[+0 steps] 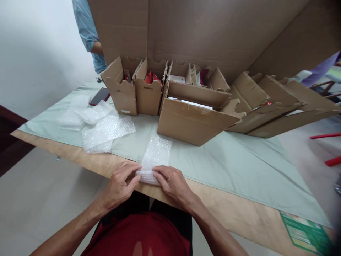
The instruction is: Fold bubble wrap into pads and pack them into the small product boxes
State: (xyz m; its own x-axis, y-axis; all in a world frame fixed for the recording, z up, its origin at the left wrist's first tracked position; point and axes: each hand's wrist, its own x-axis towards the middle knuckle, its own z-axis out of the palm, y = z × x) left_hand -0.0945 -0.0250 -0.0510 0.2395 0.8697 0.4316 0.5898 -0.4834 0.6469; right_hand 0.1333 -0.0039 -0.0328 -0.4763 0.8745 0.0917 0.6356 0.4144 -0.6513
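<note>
A narrow sheet of bubble wrap [157, 151] lies flat on the table, its near end folded or rolled over by the front edge. My left hand [124, 180] pinches the left side of that folded end between thumb and fingers. On the opposite side my right hand [170, 180] grips the fold in the same way. Whether anything is wrapped inside the fold cannot be made out. To the left is a loose pile of bubble wrap pieces [106, 131].
Cardboard bins [149, 101] with red and white items stand along the back, one larger box [194, 122] in front. A phone [99, 96] lies behind the pile. A tall cardboard panel [199, 32] rises behind. Another person's arm [92, 39] shows at the upper left.
</note>
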